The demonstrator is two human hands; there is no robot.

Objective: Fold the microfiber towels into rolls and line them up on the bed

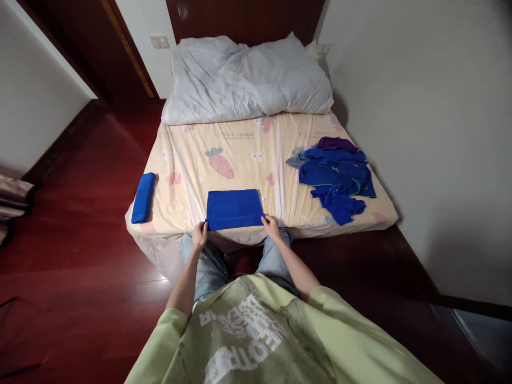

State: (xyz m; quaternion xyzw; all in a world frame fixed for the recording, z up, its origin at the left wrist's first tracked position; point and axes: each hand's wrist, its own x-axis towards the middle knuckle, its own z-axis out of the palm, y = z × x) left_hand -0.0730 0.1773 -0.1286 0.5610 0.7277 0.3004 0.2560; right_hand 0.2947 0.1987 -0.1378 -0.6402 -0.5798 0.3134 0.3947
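Observation:
A blue cloth, folded into a flat rectangle, lies at the near edge of the bed in front of me. A small white tag shows at its right side. My left hand pinches its near left corner. At the near right corner, my right hand has its fingers closed on the same cloth. Off to the left, a rolled or tightly folded blue cloth rests near the bed's left edge. On the right sits a loose pile of blue clothes with a purple piece on top.
The bed has a pale yellow sheet with carrot prints. A rumpled white quilt lies across its head end. A wall runs along the right side. Dark red wooden floor extends on the left, with striped fabric at the far left.

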